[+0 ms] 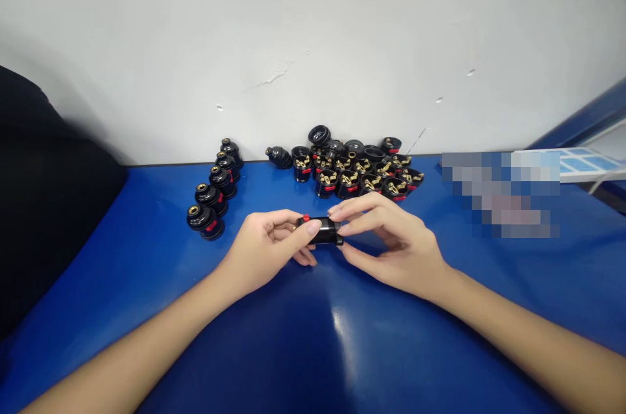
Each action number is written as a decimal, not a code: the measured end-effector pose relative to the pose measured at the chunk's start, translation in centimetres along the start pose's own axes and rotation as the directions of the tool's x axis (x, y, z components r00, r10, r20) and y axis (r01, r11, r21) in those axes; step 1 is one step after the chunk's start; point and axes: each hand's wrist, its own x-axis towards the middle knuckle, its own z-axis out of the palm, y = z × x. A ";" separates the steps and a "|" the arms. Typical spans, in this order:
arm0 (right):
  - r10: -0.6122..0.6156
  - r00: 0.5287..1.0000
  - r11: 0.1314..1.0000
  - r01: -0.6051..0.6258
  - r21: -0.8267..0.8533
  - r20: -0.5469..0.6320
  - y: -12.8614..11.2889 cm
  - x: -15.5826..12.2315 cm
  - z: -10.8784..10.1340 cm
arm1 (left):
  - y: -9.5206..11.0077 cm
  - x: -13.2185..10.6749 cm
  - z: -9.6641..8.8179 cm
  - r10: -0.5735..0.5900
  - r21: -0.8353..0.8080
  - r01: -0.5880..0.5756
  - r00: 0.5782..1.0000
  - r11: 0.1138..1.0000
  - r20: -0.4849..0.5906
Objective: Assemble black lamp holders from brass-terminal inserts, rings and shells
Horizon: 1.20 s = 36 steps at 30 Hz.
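Your left hand point(267, 246): clamped on left end of black cylinder point(323, 233). Cylinder held over surface point(274, 349), short of its back edge, long axis roughly parallel; other end points right, into your right hand point(398, 241), fingertips closed on it.

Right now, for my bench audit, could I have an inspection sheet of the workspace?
Surface: glossy blue table.
Job's things: black cylinder, held; five capped ones in a row, left; open ones with brass-coloured strips clustered behind.
Clutter: pixelated patch at right, contents unreadable.
Hands: left hand grips the cylinder; right hand pinches its right end.
Cables: apparently a white cord, right edge.
Surroundings: chipped white wall; dark shape at left.
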 end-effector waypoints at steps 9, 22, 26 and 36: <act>0.156 0.987 0.976 -0.160 0.150 0.041 0.2 -0.2 0.0 | -0.7 0.1 -0.4 0.086 0.025 -0.086 0.996 0.996 0.001; 0.322 0.933 0.909 -0.352 0.225 0.157 0.5 -0.3 -0.1 | -2.2 0.3 -0.9 0.435 0.253 -0.431 0.899 0.866 0.043; 0.280 0.946 0.927 -0.310 0.211 0.162 0.5 -0.3 -0.2 | -2.1 0.2 -0.8 0.405 0.234 -0.405 0.913 0.884 0.052; 0.268 0.953 0.926 -0.295 0.234 0.142 0.6 -0.3 0.0 | -1.1 0.3 0.3 0.123 0.060 -0.120 0.991 0.991 -0.054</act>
